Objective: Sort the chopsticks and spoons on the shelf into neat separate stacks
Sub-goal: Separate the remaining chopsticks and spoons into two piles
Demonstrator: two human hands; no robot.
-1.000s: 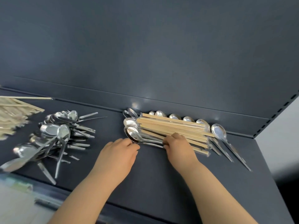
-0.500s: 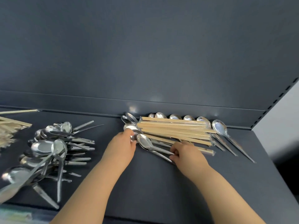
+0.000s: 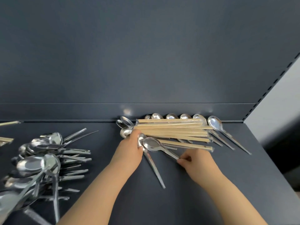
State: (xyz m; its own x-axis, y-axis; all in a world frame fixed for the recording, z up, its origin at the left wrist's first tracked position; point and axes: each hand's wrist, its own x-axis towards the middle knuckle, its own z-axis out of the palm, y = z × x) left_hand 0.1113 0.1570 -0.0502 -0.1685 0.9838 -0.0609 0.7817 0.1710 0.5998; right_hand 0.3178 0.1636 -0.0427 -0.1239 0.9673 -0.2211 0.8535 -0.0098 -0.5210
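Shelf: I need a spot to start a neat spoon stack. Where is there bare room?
Bare shelf lies between the spoon pile and the left hand, and at the front right, between the right hand and the shelf's edge. Crowded: the back right, where the chopstick bundle lies over spoons.

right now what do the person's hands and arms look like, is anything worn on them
The left hand and the right hand are bare: no gloves. The left forearm and the right forearm are bare as far as the bottom edge of the picture, with no sleeve, watch, bracelet or strap. No ring or marking shows on the parts in view.
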